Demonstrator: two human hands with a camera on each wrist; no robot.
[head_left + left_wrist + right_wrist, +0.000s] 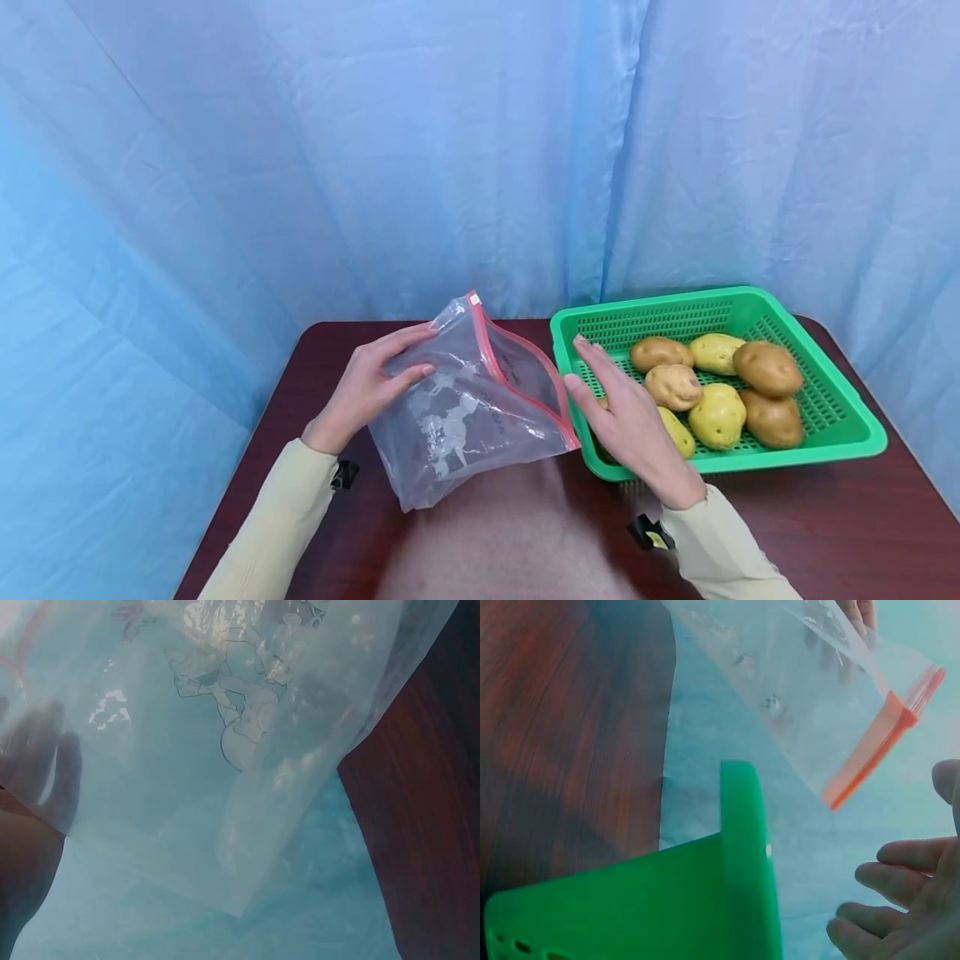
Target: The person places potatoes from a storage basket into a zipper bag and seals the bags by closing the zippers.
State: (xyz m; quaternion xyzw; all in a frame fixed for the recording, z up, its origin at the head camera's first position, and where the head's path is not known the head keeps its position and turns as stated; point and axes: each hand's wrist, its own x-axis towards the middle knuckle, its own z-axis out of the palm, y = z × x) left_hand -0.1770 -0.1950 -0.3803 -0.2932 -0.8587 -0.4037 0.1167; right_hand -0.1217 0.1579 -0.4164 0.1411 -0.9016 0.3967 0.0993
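My left hand (367, 390) holds a clear plastic zip bag (450, 421) by its left side, thumb on the near face and fingers on the far one. The bag's red-edged mouth gapes toward the right, and a white slider (475, 299) sits at its upper corner. In the left wrist view, fingers (37, 754) show through the film. My right hand (633, 421) hovers over the left end of a green plastic basket (862, 429), fingers extended and holding nothing. Inside the basket lie several potatoes (717, 417), brown and yellow; my right hand partly hides those at the left.
Both things are on or above a dark red-brown table (510, 542). Blue curtains (450, 150) hang close behind the table and along its sides. The basket's raised rim (742, 847) stands between the right hand and the tabletop in the right wrist view.
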